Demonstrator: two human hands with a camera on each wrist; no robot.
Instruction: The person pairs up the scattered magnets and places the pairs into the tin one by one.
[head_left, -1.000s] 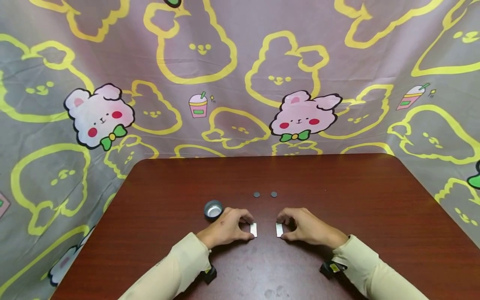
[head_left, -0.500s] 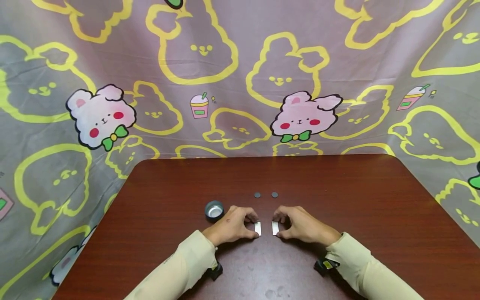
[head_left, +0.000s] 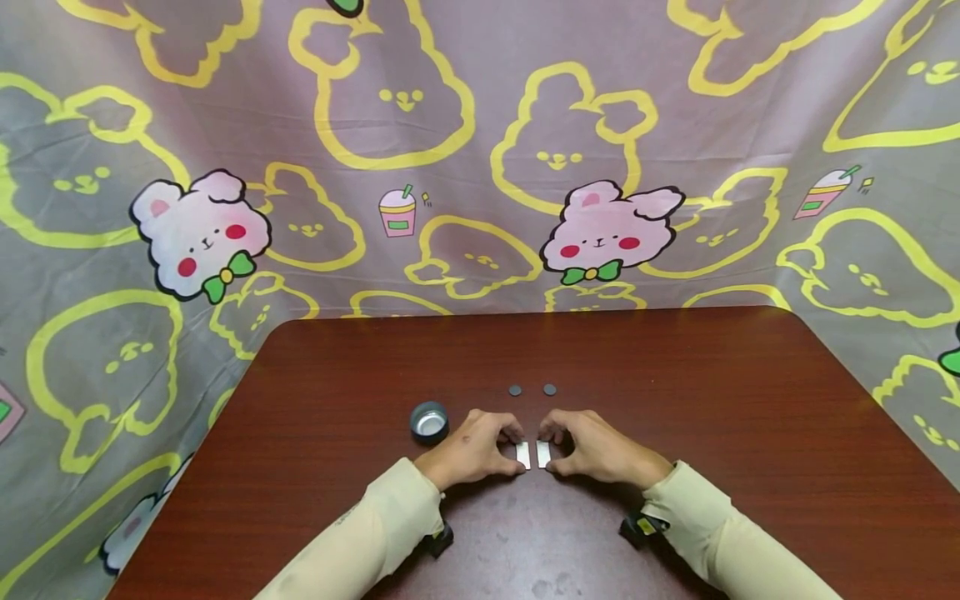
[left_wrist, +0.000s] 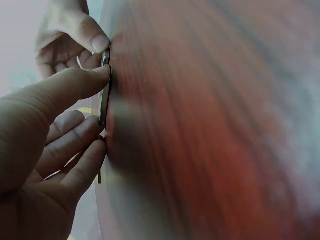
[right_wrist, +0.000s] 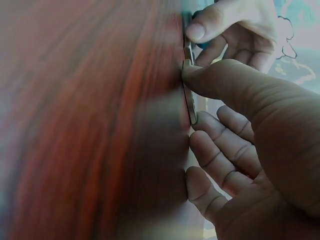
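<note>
In the head view two small, flat, silvery-white rectangular plates lie on the table, side by side with a narrow gap between them. My left hand (head_left: 471, 450) pinches the left plate (head_left: 523, 456) by its near and far edges, thumb on the near side. The right plate (head_left: 543, 455) is pinched the same way by my right hand (head_left: 603, 450). Seen edge-on in the left wrist view, the left plate (left_wrist: 104, 102) looks thin and lies close against the tabletop. The right wrist view shows the right plate (right_wrist: 191, 105) between thumb and fingertips.
Beyond the hands, two small dark discs, a left one (head_left: 515, 390) and a right one (head_left: 550, 390), lie in a row. A round dark cup with a silvery inside (head_left: 429, 423) stands beside my left wrist. Patterned cloth (head_left: 480, 125) hangs behind the brown table (head_left: 675, 358).
Both hands have moved inward, sliding the two plates toward each other, so the gap between them has narrowed. The discs and cup stay where they were.
</note>
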